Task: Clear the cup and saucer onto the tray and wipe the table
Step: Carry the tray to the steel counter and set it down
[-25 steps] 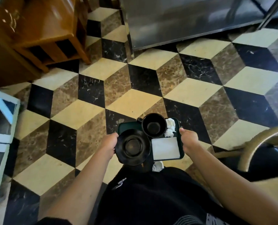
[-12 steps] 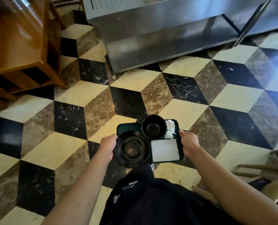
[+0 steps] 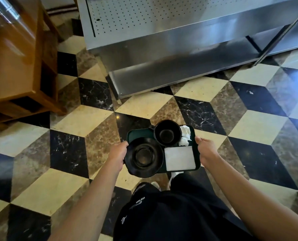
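I carry a dark green tray (image 3: 139, 134) level in front of me above the floor. My left hand (image 3: 117, 153) grips its left edge and my right hand (image 3: 204, 150) grips its right edge. On the tray lies a black saucer (image 3: 143, 157) at the near left, overhanging the rim. A black cup (image 3: 167, 133) stands upright at the far middle. A crumpled white tissue (image 3: 185, 135) sits at the far right, and a flat white napkin (image 3: 179, 158) lies at the near right.
A stainless steel counter (image 3: 170, 40) with a perforated panel and low shelf stands straight ahead. A wooden cabinet (image 3: 17, 63) stands at the left. The floor (image 3: 249, 122) is tiled in black, cream and brown diamonds.
I have walked forward with the tray. The steel counter and the wooden cabinet have come closer, and the chair at the right has left the view. Both hands keep their grip.
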Available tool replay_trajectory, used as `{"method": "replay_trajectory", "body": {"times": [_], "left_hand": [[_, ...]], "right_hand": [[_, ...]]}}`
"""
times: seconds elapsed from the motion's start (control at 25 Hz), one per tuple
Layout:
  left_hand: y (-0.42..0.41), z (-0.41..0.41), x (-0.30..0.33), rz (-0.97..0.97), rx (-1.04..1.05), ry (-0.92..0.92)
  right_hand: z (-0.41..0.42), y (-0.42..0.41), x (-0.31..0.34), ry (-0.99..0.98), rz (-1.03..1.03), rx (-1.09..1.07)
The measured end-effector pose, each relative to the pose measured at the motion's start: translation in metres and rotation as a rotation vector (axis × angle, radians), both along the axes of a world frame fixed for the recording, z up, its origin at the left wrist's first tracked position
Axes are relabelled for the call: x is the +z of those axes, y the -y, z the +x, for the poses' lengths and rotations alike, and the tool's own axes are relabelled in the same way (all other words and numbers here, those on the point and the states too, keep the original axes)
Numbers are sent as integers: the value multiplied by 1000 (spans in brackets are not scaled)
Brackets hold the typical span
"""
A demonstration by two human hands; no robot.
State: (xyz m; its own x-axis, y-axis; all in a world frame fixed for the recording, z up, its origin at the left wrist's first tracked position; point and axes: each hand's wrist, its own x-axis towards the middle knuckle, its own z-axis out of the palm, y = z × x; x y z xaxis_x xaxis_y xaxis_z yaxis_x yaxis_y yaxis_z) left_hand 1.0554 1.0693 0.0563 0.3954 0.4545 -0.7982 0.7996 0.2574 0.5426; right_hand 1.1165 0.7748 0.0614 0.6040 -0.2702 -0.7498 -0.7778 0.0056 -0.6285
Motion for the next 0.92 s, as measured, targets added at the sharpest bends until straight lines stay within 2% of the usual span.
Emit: {"method": "replay_trajectory", "body": {"times": [0.24,0.52,0.76,0.92], "left_hand": [[-18,127,7,38,58,15],[-40,276,50,125,202,44],[-83,389,55,100,256,125],[-134,465,57,26,249,205]], "right_hand": [[153,-29,5,20,46,36],[339,-64,32,50,84,166],[475,-112,43,49,86,201],[548,-153,42,80,84,131]]}}
